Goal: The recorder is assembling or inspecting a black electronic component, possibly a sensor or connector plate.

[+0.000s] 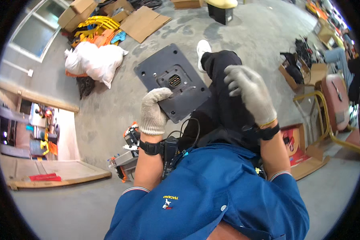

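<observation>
My left hand (154, 114), in a knitted grey-white glove, is closed on the near left edge of a dark grey square plate (180, 103). Its thumb lies on the plate's upper face. The plate has holes near its corners and a raised middle with a round, multi-hole socket (175, 81). It is tilted, held out over the floor in front of my legs. My right hand (250, 94), gloved too, hovers above my right thigh, apart from the plate. Its fingers are loosely bent and spread, with nothing seen in them.
A white sack (94, 62), yellow parts (100, 24) and flat cardboard (144, 23) lie at the far left. Tools (126, 160) sit by my left arm. An open carton (302, 156) and a yellow-framed chair (334, 104) stand to the right; a wooden-edged opening (48, 172) is left.
</observation>
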`<state>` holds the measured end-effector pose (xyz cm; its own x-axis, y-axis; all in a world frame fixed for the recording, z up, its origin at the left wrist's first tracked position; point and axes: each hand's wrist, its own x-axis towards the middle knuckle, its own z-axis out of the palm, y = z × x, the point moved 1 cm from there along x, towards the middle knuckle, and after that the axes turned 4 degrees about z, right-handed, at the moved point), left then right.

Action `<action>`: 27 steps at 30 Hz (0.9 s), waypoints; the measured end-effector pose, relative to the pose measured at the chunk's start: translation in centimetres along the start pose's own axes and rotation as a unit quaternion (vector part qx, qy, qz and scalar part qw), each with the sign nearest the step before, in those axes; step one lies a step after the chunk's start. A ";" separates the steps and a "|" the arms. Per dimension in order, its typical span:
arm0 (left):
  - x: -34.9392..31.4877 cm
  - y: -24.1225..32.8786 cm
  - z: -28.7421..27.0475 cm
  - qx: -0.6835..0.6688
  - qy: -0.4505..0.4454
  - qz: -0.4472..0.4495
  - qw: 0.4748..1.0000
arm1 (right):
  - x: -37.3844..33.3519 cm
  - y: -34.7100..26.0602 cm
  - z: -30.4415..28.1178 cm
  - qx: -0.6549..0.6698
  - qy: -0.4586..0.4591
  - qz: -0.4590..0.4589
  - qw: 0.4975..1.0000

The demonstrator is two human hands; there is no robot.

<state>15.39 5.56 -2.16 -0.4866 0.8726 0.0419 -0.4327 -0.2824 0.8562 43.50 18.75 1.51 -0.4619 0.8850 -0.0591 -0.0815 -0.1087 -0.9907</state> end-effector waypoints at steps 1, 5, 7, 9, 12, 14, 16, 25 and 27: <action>-0.2 0.2 0.4 -0.035 -0.016 -0.015 0.999 | 0.3 0.8 1.5 -0.020 -0.037 0.001 0.999; -0.8 2.1 4.1 -0.065 0.010 -0.058 0.996 | 0.4 1.2 4.6 -0.070 -0.180 0.056 0.980; -1.1 3.1 5.8 -0.068 0.004 -0.059 0.996 | 0.1 1.3 5.1 -0.013 -0.198 0.068 0.978; -0.9 3.0 5.8 -0.037 -0.018 -0.065 0.997 | 0.2 1.7 5.2 0.107 -0.213 0.083 0.968; -0.8 2.6 6.0 -0.034 -0.030 -0.094 0.995 | 0.5 1.8 4.8 0.177 -0.213 0.076 0.958; -1.4 2.4 6.0 -0.029 -0.050 -0.072 0.996 | 0.7 1.8 4.7 0.171 -0.197 0.072 0.963; -2.0 2.1 6.0 -0.021 -0.070 -0.051 0.996 | 0.8 1.6 4.6 0.145 -0.194 0.076 0.967; -2.0 2.1 5.9 -0.178 -0.144 -0.090 0.969 | 0.7 0.7 5.8 0.109 -0.206 0.070 0.970; -1.6 1.9 5.7 -0.197 -0.120 -0.093 0.969 | 0.7 0.8 6.2 0.085 -0.202 0.058 0.974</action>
<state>19.68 5.91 2.36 -0.2018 0.9772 0.0653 -0.7744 -0.2000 0.6002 37.66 16.50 1.44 -0.7835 0.6160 -0.0816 -0.1377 -0.3002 -0.9439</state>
